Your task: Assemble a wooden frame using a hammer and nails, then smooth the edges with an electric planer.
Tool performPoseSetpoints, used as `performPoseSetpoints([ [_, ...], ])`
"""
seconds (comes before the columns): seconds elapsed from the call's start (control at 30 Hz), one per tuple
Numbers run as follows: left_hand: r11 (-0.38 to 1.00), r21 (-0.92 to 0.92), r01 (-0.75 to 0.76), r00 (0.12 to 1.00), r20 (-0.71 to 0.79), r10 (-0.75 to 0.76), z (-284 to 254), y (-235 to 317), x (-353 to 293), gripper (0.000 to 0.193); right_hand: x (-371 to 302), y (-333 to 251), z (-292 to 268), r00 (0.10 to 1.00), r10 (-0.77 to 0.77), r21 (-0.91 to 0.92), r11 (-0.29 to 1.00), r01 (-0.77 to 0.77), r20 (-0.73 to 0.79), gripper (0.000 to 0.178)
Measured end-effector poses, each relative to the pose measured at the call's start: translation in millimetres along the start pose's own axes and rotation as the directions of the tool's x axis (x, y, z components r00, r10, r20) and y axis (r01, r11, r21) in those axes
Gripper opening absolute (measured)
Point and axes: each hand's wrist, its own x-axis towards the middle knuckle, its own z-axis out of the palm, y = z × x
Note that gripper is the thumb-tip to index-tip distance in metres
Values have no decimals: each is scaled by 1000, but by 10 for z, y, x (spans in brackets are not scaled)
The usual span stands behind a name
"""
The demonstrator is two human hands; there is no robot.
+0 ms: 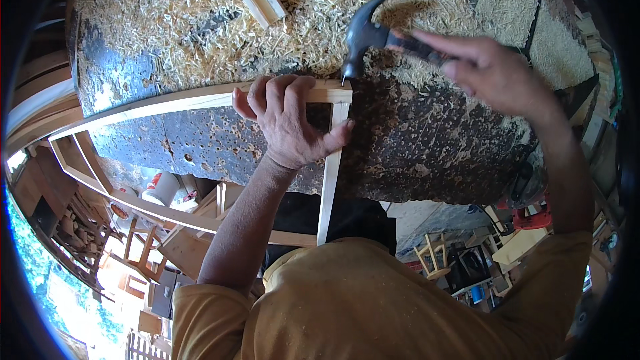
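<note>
My left hand (290, 120) grips the corner of a pale wooden frame (173, 103), fingers curled over its top rail and thumb against the upright rail (331, 180). My right hand (490, 70) holds the handle of a black claw hammer (365, 35). The hammer's face sits right at the frame's corner joint, just to the right of my left fingers. The frame lies over the edge of a big worn work block (413, 140) strewn with wood shavings.
Two small wooden offcuts (265, 4) lie among the shavings farther back on the block. Below the block are small wooden chairs (432, 253), stacked wooden parts at the left and a red tool (533, 217) at the right.
</note>
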Motion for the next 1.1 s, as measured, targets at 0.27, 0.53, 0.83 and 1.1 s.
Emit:
performPoseSetpoints([
  [0.27, 1000, 7, 23, 999, 27, -24, -11, 5, -31, 66, -3, 62, 73, 984, -2, 184, 982, 35, -179, 48],
  [0.53, 1000, 25, 14, 1000, 18, -14, -5, 10, -38, 64, 73, 129, -79, 929, 16, 231, 970, 75, -371, 46],
  [0.83, 1000, -11, 24, 1000, 3, -24, -34, -30, -115, 64, 67, 79, 42, 972, -186, 76, 977, 199, -144, 42],
  [1.1, 1000, 12, 24, 1000, 14, -24, 3, 20, -62, 64, -36, -52, 316, 961, -274, -47, 961, 272, -40, 38],
])
